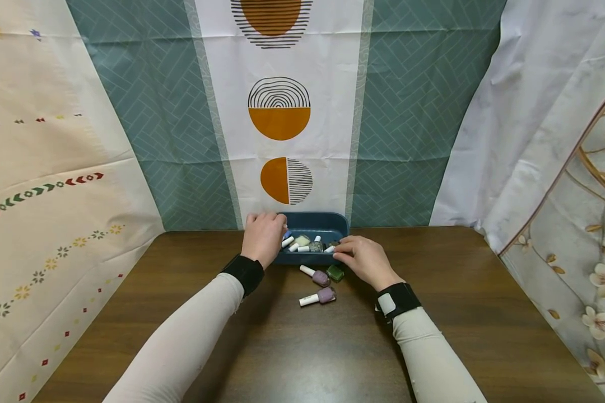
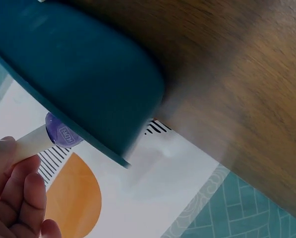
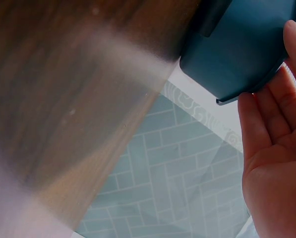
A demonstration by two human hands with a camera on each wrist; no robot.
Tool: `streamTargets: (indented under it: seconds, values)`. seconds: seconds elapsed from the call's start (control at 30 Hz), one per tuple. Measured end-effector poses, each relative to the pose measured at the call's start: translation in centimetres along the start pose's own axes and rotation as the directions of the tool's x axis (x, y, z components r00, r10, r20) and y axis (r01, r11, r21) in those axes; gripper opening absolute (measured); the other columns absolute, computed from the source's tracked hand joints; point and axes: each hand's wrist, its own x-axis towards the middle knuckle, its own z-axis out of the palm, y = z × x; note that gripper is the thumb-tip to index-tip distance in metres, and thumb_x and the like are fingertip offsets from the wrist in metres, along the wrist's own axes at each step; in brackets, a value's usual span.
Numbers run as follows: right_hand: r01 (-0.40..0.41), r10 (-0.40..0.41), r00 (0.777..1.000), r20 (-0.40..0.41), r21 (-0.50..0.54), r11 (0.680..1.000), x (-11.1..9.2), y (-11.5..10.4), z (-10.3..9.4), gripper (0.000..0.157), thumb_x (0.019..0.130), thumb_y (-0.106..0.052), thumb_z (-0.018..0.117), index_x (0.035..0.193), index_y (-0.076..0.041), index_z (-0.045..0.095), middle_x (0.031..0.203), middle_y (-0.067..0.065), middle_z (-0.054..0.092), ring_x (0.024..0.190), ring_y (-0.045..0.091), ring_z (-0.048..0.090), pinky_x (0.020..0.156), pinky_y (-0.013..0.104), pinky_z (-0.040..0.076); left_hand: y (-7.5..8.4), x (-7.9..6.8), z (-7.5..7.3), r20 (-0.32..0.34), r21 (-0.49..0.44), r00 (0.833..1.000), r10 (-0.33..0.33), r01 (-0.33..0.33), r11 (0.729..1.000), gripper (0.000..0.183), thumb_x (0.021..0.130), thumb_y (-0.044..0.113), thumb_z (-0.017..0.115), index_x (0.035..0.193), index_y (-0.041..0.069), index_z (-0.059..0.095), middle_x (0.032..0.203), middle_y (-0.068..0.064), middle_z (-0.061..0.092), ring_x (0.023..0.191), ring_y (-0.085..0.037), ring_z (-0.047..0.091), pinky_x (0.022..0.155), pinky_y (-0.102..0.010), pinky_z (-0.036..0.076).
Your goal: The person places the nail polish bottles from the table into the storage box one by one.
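My left hand (image 1: 265,238) is above the left end of a dark blue bin (image 1: 302,258). In the left wrist view it pinches the white cap of a purple nail polish bottle (image 2: 61,131), beside the bin's rim. My right hand (image 1: 365,258) is at the bin's right front corner, its thumb and fingers around the rim; the fingertips are partly hidden, so what they hold cannot be told. Inside the bin lie several nail polish bottles with white caps, among them a pale yellow one (image 1: 302,240) and a glittery grey one (image 1: 316,247).
On the brown table (image 1: 302,347), in front of the bin, lie two mauve nail polish bottles, one nearer the bin (image 1: 321,278) and one closer to me (image 1: 326,295). A green bottle (image 1: 335,273) lies beside them. A patterned curtain (image 1: 403,129) hangs behind the bin.
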Motion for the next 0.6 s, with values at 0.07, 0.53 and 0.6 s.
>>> streamTargets:
  seconds: [0.07, 0.53, 0.6]
  values:
    - [0.002, -0.002, 1.0, -0.002, -0.004, 1.0, 0.0, 0.0, 0.1, 0.019, 0.101, -0.024, 0.083, 0.114, -0.012, 0.088, 0.122, 0.009, 0.079, 0.119, 0.031, 0.073, 0.102, 0.053, 0.058, 0.0, 0.0, 0.3, 0.0, 0.023, 1.0, 0.012, -0.012, 1.0, 0.012, 0.104, 0.021, 0.081, 0.11, 0.011, 0.079, 0.1, -0.006, 0.076, 0.099, -0.03, 0.069, 0.092, -0.048, 0.047]
    - [0.002, -0.002, 1.0, -0.001, 0.002, 1.0, 0.0, 0.0, 0.1, 0.02, 0.101, -0.025, 0.083, 0.116, -0.012, 0.088, 0.124, 0.01, 0.078, 0.121, 0.032, 0.073, 0.103, 0.054, 0.057, 0.5, 0.1, 1.2, 0.117, 0.054, 0.993, 0.018, -0.024, 0.998, 0.01, 0.103, 0.022, 0.082, 0.106, 0.012, 0.08, 0.097, -0.006, 0.077, 0.094, -0.031, 0.066, 0.088, -0.047, 0.046]
    - [-0.002, 0.002, 1.0, 0.002, 0.005, 1.0, 0.0, 0.0, 0.1, 0.02, 0.101, -0.025, 0.083, 0.116, -0.012, 0.088, 0.124, 0.01, 0.079, 0.12, 0.032, 0.073, 0.103, 0.054, 0.057, 0.5, 0.0, 1.3, 0.121, 0.035, 0.992, 0.022, -0.026, 0.999, 0.009, 0.102, 0.021, 0.084, 0.106, 0.013, 0.081, 0.097, -0.005, 0.078, 0.094, -0.031, 0.067, 0.088, -0.047, 0.047]
